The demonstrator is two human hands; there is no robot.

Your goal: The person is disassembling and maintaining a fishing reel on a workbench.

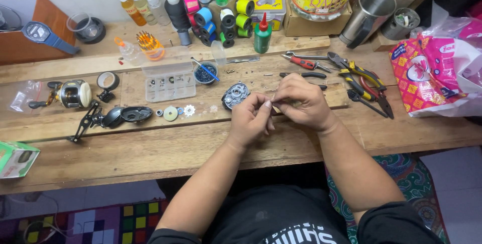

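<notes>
A worn plank workbench of bare wood (150,148) stands against a pale wall, above a patchwork floor mat (100,221). Over its middle the left hand (249,121) and right hand (300,102) meet fingertip to fingertip, both pinching a small part — too tiny to make out. Just beside the left hand lies a dark grey metal fishing-reel frame (235,94) — rounded, open-faced. Red-handled pliers (304,62) lie beyond.
</notes>
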